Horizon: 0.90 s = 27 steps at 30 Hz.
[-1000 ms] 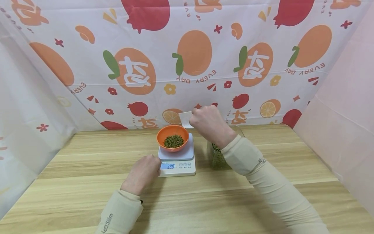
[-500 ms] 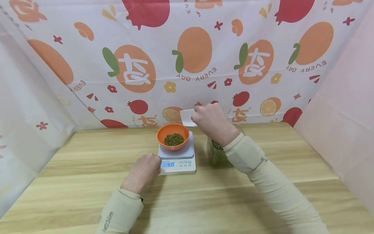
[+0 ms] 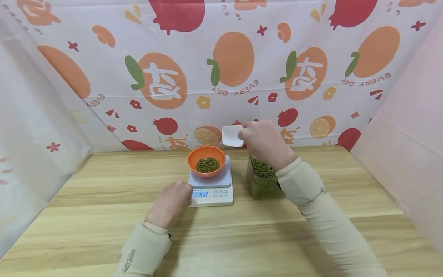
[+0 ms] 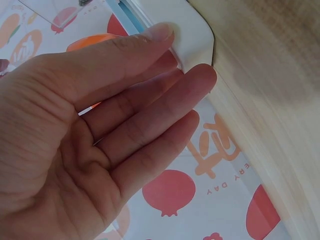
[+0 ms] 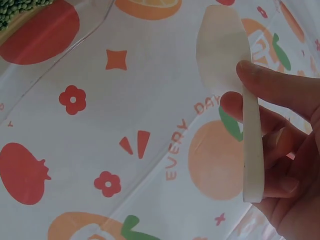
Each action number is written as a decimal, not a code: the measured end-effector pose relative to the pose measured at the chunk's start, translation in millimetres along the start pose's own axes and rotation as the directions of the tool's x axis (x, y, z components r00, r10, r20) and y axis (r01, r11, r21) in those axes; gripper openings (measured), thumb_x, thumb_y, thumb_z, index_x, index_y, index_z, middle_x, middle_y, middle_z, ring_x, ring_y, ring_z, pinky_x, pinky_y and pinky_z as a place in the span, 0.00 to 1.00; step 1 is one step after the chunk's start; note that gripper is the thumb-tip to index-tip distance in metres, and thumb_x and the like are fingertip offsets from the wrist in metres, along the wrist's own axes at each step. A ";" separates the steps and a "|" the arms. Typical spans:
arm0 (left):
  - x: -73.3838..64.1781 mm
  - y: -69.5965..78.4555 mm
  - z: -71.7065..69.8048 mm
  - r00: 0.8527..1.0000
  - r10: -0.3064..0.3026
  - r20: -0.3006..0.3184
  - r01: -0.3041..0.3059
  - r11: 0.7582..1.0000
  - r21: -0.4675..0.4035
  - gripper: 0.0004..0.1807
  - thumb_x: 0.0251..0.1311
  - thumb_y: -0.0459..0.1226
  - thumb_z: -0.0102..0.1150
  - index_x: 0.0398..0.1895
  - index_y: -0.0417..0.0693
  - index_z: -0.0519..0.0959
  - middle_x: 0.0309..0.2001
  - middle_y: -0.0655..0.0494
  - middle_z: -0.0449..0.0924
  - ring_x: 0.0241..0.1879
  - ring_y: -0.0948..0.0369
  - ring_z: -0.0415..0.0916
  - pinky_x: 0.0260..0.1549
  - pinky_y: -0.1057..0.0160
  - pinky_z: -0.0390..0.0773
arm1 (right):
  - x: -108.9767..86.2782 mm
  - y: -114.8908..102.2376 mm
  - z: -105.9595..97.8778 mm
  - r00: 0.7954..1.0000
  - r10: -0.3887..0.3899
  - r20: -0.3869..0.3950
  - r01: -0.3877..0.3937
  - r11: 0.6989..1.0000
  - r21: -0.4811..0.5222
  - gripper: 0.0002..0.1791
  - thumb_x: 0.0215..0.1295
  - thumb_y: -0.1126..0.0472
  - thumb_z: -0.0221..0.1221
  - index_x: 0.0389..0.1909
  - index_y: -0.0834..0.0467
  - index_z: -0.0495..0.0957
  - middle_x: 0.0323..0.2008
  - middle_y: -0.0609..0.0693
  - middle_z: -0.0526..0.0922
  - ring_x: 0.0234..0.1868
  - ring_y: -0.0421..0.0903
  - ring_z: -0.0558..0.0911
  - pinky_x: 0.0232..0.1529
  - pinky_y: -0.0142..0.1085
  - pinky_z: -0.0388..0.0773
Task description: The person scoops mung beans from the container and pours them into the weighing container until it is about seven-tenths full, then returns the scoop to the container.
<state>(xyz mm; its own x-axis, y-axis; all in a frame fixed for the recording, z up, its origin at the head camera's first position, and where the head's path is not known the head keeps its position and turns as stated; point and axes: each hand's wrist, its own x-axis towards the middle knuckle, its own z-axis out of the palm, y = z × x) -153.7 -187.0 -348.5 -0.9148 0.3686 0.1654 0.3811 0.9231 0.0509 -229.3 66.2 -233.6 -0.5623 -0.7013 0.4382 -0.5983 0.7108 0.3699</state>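
One white scoop (image 3: 231, 136) with a squarish head and a straight handle is held up above the table, between the bowl and the container as the head view shows them. The right hand (image 3: 265, 141) grips it: in the right wrist view the thumb and index finger pinch the handle close to the scoop's head, while the other fingers curl behind it. Near the scoop, lower and to its left, a round orange bowl (image 3: 207, 174) holds a heap of small green beans (image 3: 207, 165). The bowl sits on the pale platform of a white digital kitchen scale (image 3: 212, 201), whose lit blue display (image 3: 200, 194) seems to show the digits 413; a decimal point is too small to make out. The left hand (image 3: 169, 204) is at the scale's front left corner, its fingers loosely extended, the thumb tip over the casing's edge. To the right of the scale, apart from it, a clear rectangular container (image 3: 264, 188) of green beans stands partly hidden beneath the right hand and its beige sleeve (image 3: 304, 184). Scale and container rest on a light wood-grain table (image 3: 221, 242), backed by white fruit-printed cloth (image 3: 194, 88).
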 end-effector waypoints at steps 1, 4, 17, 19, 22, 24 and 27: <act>0.4 0.1 0.0 1.000 0.000 0.001 0.000 1.000 0.000 0.05 0.51 0.24 0.69 0.23 0.37 0.83 0.18 0.53 0.75 0.19 0.61 0.65 0.20 0.62 0.70 | -1.2 1.3 -0.1 1.000 0.003 -0.010 -0.003 1.000 0.006 0.09 0.57 0.71 0.67 0.35 0.54 0.90 0.26 0.51 0.83 0.23 0.52 0.79 0.20 0.43 0.77; 1.2 -0.2 0.1 1.000 -0.001 -0.004 0.001 1.000 -0.005 0.04 0.51 0.24 0.69 0.24 0.37 0.83 0.18 0.53 0.75 0.19 0.61 0.65 0.19 0.63 0.70 | -3.9 4.9 0.8 0.999 0.009 -0.037 -0.008 1.000 0.029 0.11 0.55 0.74 0.66 0.33 0.55 0.90 0.24 0.51 0.82 0.21 0.52 0.78 0.18 0.43 0.75; 2.3 -0.7 -1.7 1.000 0.001 0.002 -0.001 1.000 -0.021 0.04 0.51 0.23 0.68 0.24 0.37 0.83 0.18 0.53 0.74 0.19 0.61 0.65 0.20 0.63 0.69 | -11.1 15.3 -0.9 0.996 0.079 -0.039 -0.076 0.994 0.078 0.10 0.55 0.72 0.68 0.32 0.54 0.90 0.23 0.51 0.81 0.18 0.51 0.73 0.15 0.42 0.71; 1.5 -0.4 -2.4 1.000 -0.002 0.006 0.002 1.000 -0.026 0.04 0.51 0.23 0.68 0.24 0.37 0.83 0.18 0.53 0.74 0.19 0.61 0.65 0.20 0.63 0.70 | -12.5 15.9 -2.1 0.996 0.087 -0.025 -0.084 0.992 0.094 0.10 0.56 0.72 0.68 0.33 0.54 0.90 0.23 0.51 0.81 0.18 0.50 0.73 0.16 0.42 0.71; 0.1 -0.1 -2.4 1.000 -0.006 0.006 0.006 1.000 -0.031 0.06 0.50 0.23 0.68 0.22 0.38 0.82 0.18 0.54 0.73 0.19 0.61 0.65 0.20 0.62 0.70 | -14.9 17.5 -3.0 0.995 0.104 -0.001 -0.104 0.988 0.117 0.10 0.57 0.72 0.67 0.35 0.55 0.90 0.25 0.52 0.83 0.20 0.51 0.75 0.17 0.42 0.72; -0.4 0.2 -2.2 1.000 -0.010 0.009 0.011 0.999 -0.031 0.06 0.50 0.23 0.69 0.22 0.38 0.82 0.17 0.54 0.73 0.19 0.61 0.64 0.20 0.62 0.70 | -16.7 18.9 -4.5 0.993 0.115 0.011 -0.115 0.985 0.128 0.10 0.57 0.72 0.67 0.35 0.55 0.90 0.27 0.52 0.84 0.22 0.52 0.76 0.18 0.42 0.73; 0.4 0.6 -1.5 1.000 -0.010 0.006 0.010 1.000 -0.027 0.07 0.51 0.23 0.69 0.22 0.38 0.81 0.17 0.54 0.73 0.19 0.61 0.64 0.20 0.62 0.70 | -19.4 22.6 -5.9 0.991 0.135 0.018 -0.136 0.980 0.143 0.10 0.56 0.73 0.67 0.35 0.56 0.90 0.28 0.53 0.85 0.22 0.51 0.76 0.19 0.42 0.73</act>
<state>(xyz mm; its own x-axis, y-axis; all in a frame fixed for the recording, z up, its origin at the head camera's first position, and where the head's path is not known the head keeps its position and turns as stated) -153.6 -186.4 -346.9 -0.9192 0.3603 0.1588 0.3756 0.9234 0.0794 -228.5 96.1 -228.9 -0.6480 -0.5997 0.4696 -0.5914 0.7846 0.1859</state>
